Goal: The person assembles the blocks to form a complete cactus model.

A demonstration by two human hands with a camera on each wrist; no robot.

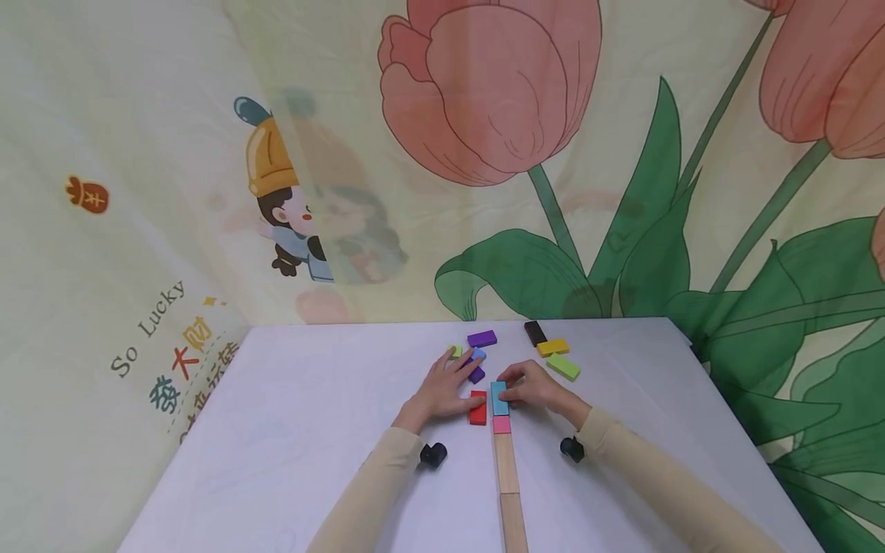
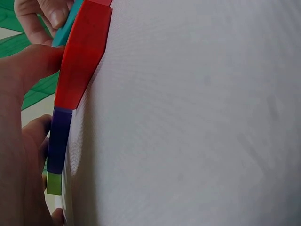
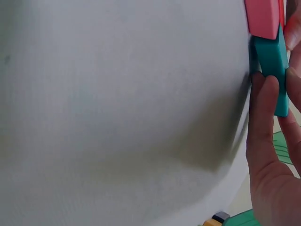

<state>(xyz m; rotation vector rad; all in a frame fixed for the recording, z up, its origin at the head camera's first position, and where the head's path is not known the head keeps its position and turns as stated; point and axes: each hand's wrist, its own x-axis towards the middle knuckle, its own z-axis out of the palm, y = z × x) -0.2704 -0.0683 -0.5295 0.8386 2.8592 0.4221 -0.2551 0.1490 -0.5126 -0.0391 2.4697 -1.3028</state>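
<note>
In the head view my right hand [image 1: 542, 388] pinches a light-blue block [image 1: 499, 399] between thumb and fingers. That block lies at the far end of a row, against a pink block [image 1: 501, 425], with natural wood blocks [image 1: 507, 465] behind it toward me. My left hand [image 1: 440, 389] is spread flat beside the row, its thumb on the red block [image 1: 478, 415]. Its other fingers reach over a small green block [image 1: 456, 352], a blue block [image 1: 478, 354] and a purple block [image 1: 476, 375]. The left wrist view shows the thumb touching the red block's edge [image 2: 84, 56].
Another purple block [image 1: 482, 339] lies beyond my left fingers. A black block [image 1: 535, 333], a yellow block [image 1: 553, 347] and a lime-green block [image 1: 563, 366] sit together at the back right. The white table [image 1: 311, 430] ends at a printed curtain.
</note>
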